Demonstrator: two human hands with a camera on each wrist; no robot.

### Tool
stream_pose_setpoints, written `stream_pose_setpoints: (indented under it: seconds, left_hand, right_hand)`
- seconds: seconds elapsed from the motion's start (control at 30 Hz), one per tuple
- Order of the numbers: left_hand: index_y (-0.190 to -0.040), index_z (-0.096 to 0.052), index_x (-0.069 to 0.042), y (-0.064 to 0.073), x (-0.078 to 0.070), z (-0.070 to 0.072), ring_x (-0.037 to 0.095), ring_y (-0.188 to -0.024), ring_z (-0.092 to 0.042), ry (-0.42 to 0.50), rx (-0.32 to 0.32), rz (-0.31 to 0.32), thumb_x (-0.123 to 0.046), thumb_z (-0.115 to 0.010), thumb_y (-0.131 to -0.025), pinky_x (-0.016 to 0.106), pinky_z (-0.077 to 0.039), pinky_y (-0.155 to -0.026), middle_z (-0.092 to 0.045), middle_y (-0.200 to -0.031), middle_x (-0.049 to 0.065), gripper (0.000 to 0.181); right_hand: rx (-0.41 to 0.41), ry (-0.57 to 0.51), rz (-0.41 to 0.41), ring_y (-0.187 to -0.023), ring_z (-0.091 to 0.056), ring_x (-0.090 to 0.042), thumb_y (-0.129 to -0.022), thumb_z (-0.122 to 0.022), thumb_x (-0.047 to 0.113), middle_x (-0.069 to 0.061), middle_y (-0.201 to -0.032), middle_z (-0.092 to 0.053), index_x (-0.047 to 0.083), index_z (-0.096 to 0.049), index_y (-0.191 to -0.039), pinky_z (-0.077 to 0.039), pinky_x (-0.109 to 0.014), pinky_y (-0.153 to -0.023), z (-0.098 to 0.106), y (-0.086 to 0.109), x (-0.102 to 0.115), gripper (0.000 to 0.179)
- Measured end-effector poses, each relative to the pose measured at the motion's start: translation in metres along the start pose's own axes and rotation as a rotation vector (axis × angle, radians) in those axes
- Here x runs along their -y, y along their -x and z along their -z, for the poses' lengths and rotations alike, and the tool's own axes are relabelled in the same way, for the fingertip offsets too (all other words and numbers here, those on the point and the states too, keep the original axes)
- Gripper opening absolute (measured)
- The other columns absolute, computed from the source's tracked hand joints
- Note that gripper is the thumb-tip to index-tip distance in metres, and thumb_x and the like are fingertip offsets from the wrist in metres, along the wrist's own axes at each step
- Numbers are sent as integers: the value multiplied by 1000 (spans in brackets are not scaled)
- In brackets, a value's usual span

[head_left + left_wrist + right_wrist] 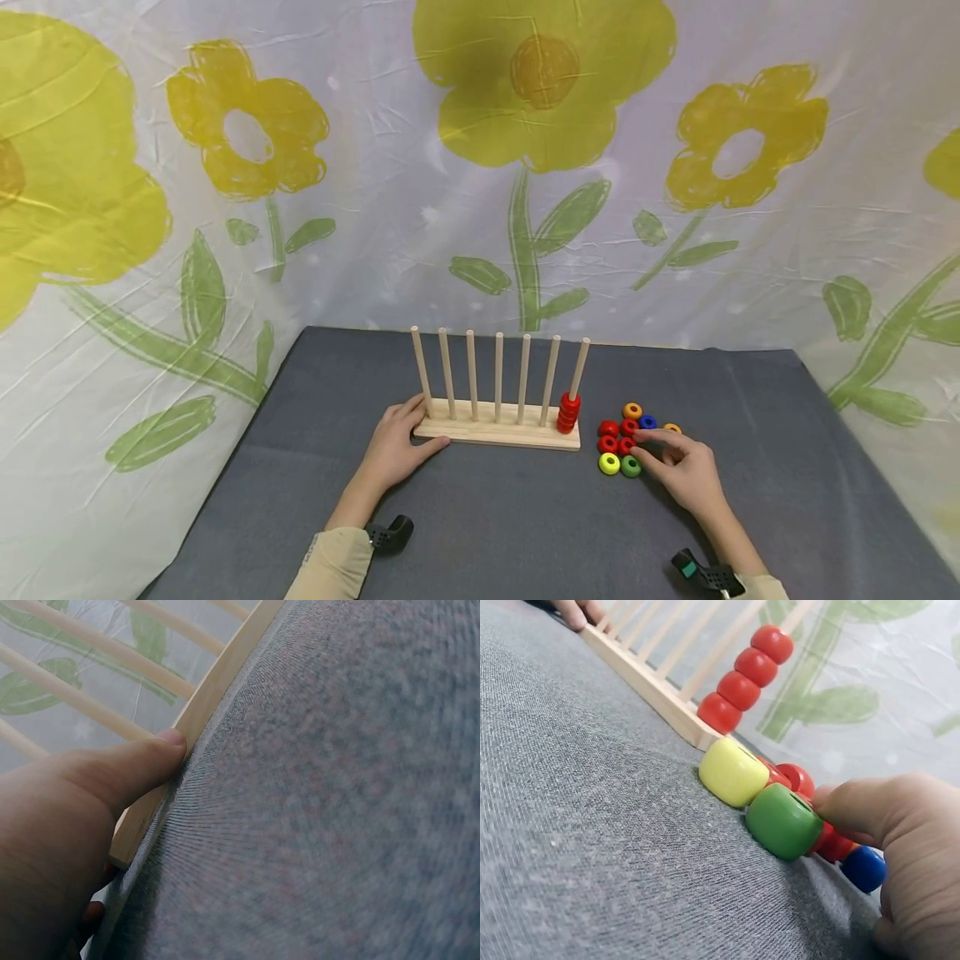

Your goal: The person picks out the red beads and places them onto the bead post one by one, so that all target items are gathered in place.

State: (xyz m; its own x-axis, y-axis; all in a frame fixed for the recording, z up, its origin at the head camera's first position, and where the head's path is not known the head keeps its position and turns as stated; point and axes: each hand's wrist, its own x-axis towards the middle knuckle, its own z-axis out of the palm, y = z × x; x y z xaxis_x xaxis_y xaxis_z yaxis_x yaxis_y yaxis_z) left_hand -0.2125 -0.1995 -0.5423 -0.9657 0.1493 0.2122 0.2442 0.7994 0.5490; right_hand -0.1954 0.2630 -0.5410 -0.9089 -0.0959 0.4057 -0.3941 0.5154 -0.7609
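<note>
A wooden peg stand (495,433) with several upright pegs has a stack of red beads (569,413) on its rightmost peg. At its left end my left hand (393,442) grips the base, thumb (161,750) along the front edge and fingers behind. My right hand (681,471) is over the loose beads right of the stand, thumb and forefinger at a red bead (626,447), seemingly pinching it; the contact is partly hidden. Nearest in the right wrist view are a green bead (784,822) and a yellow bead (733,772).
Other red beads (608,444) lie in the cluster, with a blue bead (648,422) and an orange bead (633,411) behind. Another orange bead (672,428) is partly covered by the right hand. Dark grey cloth (510,525) covers the table; a flower-printed curtain (375,250) hangs behind.
</note>
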Motion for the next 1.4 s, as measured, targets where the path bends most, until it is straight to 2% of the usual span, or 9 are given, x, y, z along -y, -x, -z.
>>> stream_pose_setpoints:
  seconds: [0.1,0.23,0.33,0.4,0.5,0.63,0.93,1.2,1.4]
  left_hand:
    - [-150,-50,-3,0,1,0,37,-134,-40,-3,2,0,-47,-78,-88,59,-34,-107,-41,-156,15,82]
    - [-151,-49,-2,-1,1,0,37,-134,-41,-8,8,-5,-48,-78,-89,59,-34,-107,-41,-156,15,82]
    - [-151,-48,-2,-1,1,0,37,-133,-41,-10,9,-9,-48,-78,-89,59,-34,-107,-41,-156,15,83]
    - [-151,-48,-2,-1,1,0,37,-133,-41,-10,9,-10,-48,-78,-89,59,-34,-107,-41,-156,15,83]
    - [-151,-48,-2,-1,0,1,37,-133,-41,-8,10,-10,-48,-78,-89,59,-34,-107,-41,-156,16,83]
    - [-150,-49,-1,-1,0,1,37,-133,-41,-6,8,-11,-48,-78,-88,59,-34,-107,-42,-156,16,83]
    - [-150,-49,-2,0,-1,1,37,-134,-40,1,7,-6,-48,-78,-89,60,-34,-107,-41,-156,16,82]
    - [-148,-52,-2,-1,2,2,37,-133,-42,1,10,-7,-49,-79,-87,57,-37,-105,-43,-154,15,82]
    - [-148,-52,-2,-5,5,2,35,-132,-43,20,8,-3,-52,-80,-85,57,-40,-103,-45,-154,13,85]
  right_hand:
    - [6,1,-20,-38,-24,5,-84,-86,11,7,-46,-37,14,-79,-111,-25,-24,-35,0,-1,0,28]
    - [13,-3,-26,-40,-24,10,-84,-85,6,3,-52,-49,8,-78,-113,-24,-24,-35,-1,-1,1,30]
    - [26,-17,-28,-41,-22,9,-83,-84,1,1,-53,-48,3,-77,-112,-24,-23,-36,1,-2,11,29]
    - [36,-24,-31,-40,-22,7,-83,-83,0,0,-49,-41,1,-77,-111,-24,-23,-36,3,-2,22,29]
    - [57,-14,-40,-39,-24,5,-84,-84,4,2,-49,-37,4,-77,-112,-24,-24,-37,4,-3,17,29]
    - [86,4,-56,-40,-25,2,-85,-85,14,5,-49,-36,12,-78,-114,-25,-25,-37,3,-3,-4,30]
    - [106,52,-34,-41,-26,-3,-82,-88,17,10,-49,-35,15,-79,-111,-26,-25,-38,1,-7,-7,31]
    - [134,50,-63,-42,-25,-5,-81,-89,23,11,-49,-33,18,-79,-109,-26,-25,-41,1,-13,-11,30]
    - [135,53,-28,-42,-24,-4,-80,-90,21,12,-49,-32,18,-79,-108,-25,-25,-40,1,-16,-14,30]
